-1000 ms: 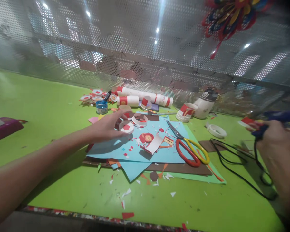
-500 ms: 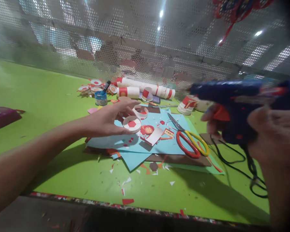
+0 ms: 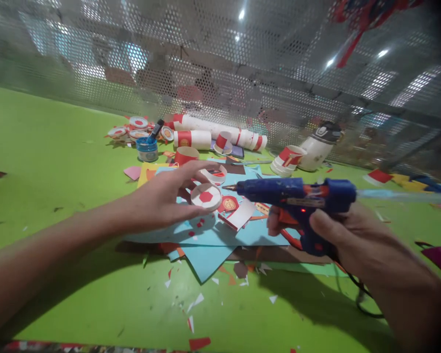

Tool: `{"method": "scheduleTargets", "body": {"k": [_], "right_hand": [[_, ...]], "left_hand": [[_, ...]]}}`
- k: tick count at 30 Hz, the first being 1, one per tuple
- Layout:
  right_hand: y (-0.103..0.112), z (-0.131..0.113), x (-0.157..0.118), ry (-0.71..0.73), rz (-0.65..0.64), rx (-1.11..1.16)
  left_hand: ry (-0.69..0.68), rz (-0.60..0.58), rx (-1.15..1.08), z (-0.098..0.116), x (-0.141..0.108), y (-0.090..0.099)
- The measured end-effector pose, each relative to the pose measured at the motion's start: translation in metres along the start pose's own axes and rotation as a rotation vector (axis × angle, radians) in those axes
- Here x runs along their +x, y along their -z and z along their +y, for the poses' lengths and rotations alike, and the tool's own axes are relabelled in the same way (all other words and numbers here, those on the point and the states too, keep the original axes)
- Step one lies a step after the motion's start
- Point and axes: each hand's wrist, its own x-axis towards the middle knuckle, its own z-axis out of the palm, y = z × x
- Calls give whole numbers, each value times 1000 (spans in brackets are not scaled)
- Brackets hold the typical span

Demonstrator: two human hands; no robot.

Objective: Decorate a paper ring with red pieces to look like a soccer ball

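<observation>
My right hand (image 3: 334, 230) is wrapped round a blue hot glue gun (image 3: 279, 191) with an orange trigger and a clear glue stick at its back. Its metal nozzle points left, close to a round white paper disc (image 3: 206, 197) with a red hexagon on its face. My left hand (image 3: 172, 196) pinches that disc by its edge, thumb below and fingers above. Just behind it lies a white paper ring (image 3: 218, 174). Under both hands are light blue paper sheets (image 3: 202, 260), with a folded white-and-red piece (image 3: 238, 215) and a red hexagon with a gold emblem (image 3: 228, 204).
Scissors with a red handle (image 3: 292, 239) lie mostly hidden behind the glue gun. Farther back stand a blue paint jar (image 3: 147, 148), red-and-white paper tubes (image 3: 193, 140), a paper cup (image 3: 287, 161) and a white bottle (image 3: 318, 147). Paper scraps litter the green table (image 3: 113, 304).
My right hand has brought the glue gun left and down, so its nozzle is near the disc. My left hand still holds the disc. The view has shifted slightly.
</observation>
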Motion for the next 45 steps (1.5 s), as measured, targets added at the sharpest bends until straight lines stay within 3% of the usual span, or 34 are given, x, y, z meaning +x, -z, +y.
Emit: {"method": "scheduleTargets", "body": {"k": [3, 5, 7, 10, 13, 16, 20, 24, 27, 32, 36, 40, 45], "right_hand": [[-11, 9, -2, -51, -37, 382], [-26, 14, 0, -128, -205, 637], [-40, 18, 6, -195, -294, 758], [-51, 22, 22, -277, -218, 727], [-49, 25, 42, -231, -86, 661], [-43, 27, 56, -205, -49, 681], [-34, 22, 54, -143, -15, 704], [-24, 17, 40, -117, 28, 683], [-12, 16, 31, -61, 94, 630], [25, 21, 14, -43, 124, 331], [51, 20, -2, 22, 75, 3], [53, 14, -7, 72, -109, -204], [41, 14, -5, -83, -160, -359]], "left_hand": [[36, 129, -102, -3, 3, 8], [87, 199, -95, -8, 5, 11], [134, 238, -44, -14, 7, 10], [148, 228, -6, -19, 8, 6], [153, 223, 10, -16, 8, 6], [182, 353, 33, -12, 8, 15], [233, 501, 57, -12, 9, 26], [297, 416, 42, -9, 8, 23], [268, 319, -27, 4, 3, 12], [82, 30, -85, 30, -6, -17], [98, -219, 74, 37, -8, -35], [43, -214, 203, 35, -7, -43], [90, -247, 239, 33, -7, -43]]}}
